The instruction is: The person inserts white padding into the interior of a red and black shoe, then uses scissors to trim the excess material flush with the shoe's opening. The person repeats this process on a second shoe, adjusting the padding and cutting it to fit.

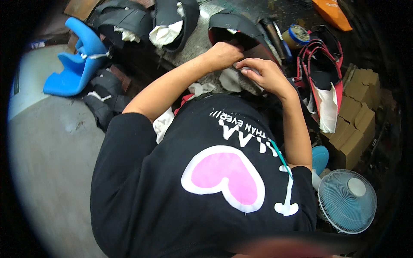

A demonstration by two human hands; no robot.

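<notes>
A black shoe with straps and a dark red inside (234,26) stands on the worktop in front of me. My left hand (224,55) is closed at its opening, with the fingertips partly hidden inside, and seems to grip its edge. Close beside it, my right hand (266,74) is curled, thumb and fingers drawn toward each other. Something small and greyish shows between them, too small to name. Below the hands lies a crumpled whitish scrap (230,81).
Two black shoes (122,21) stuffed with white paper sit at the left. Beyond are a blue plastic form (75,64), a tub (296,36), red-edged straps (320,64), cardboard boxes (355,120), an orange object (333,13) and a fan (347,201).
</notes>
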